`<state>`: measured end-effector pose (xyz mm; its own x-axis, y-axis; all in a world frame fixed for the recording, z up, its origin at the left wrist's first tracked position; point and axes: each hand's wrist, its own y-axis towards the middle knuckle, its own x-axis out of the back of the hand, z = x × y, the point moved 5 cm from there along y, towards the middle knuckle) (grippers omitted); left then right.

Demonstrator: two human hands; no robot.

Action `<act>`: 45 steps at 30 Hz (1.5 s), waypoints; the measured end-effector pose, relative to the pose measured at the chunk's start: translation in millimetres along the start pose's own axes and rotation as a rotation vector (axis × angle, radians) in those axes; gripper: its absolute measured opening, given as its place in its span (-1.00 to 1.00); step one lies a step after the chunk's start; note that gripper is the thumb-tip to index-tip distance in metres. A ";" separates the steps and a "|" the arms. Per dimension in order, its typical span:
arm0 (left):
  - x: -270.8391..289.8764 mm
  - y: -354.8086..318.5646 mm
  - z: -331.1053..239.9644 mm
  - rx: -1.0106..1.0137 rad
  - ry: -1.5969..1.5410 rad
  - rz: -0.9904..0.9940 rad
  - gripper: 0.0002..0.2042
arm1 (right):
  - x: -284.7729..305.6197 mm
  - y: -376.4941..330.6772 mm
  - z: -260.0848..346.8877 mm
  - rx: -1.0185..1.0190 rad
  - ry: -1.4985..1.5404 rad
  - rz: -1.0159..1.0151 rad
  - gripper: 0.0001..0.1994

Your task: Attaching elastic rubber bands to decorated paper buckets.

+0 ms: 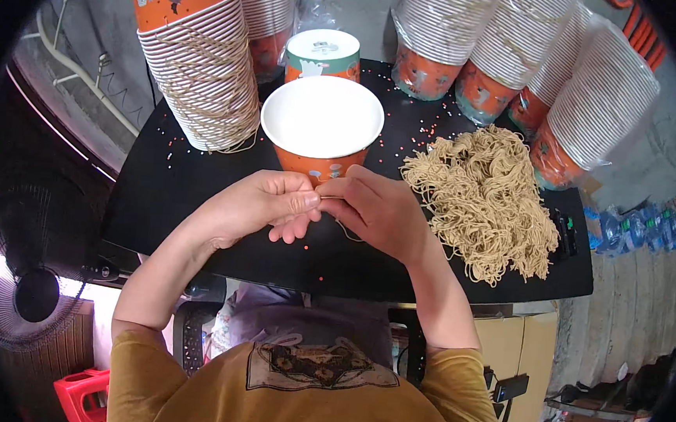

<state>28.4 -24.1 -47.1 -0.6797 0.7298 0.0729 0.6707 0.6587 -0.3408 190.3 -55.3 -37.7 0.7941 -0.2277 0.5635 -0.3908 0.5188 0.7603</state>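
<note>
My left hand (272,204) and my right hand (375,210) meet just in front of an orange paper bucket (322,124). Both are closed, fingertips pinched on a thin tan cord (331,197), and a loose bit of it hangs below the right fingers. The bucket stands upright with its white inside showing; my fingers partly hide its lower front. To the right of my right hand lies a tangled heap of the same tan cords (489,202). On the left leans a tall stack of white-rimmed buckets (202,76) with cords draped over its rims.
An upside-down bucket (323,47) stands behind the orange one. Plastic-wrapped stacks of buckets (596,100) line the back right of the black table (196,228). Small red and white beads are scattered about. A fan (34,296) and a red stool (83,397) are at lower left.
</note>
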 end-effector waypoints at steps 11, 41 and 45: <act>-13.5 -19.8 -19.4 -0.702 1.023 -0.393 -0.88 | -11.2 -6.3 -13.5 -0.489 0.438 0.233 -0.89; 4.8 57.2 -57.0 -0.379 0.893 -0.337 -0.58 | -1.5 -31.1 -82.4 -1.012 0.733 -0.318 -0.91; 1.8 57.3 -57.7 -0.363 0.861 -0.315 -0.58 | -3.5 -30.0 -82.1 -0.990 0.765 -0.344 -0.92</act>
<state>82.7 25.4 -12.4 -0.4914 0.3004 0.8175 0.6444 0.7569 0.1091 237.4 -2.3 -89.0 0.9755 -0.1149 -0.1875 0.1323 0.9878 0.0828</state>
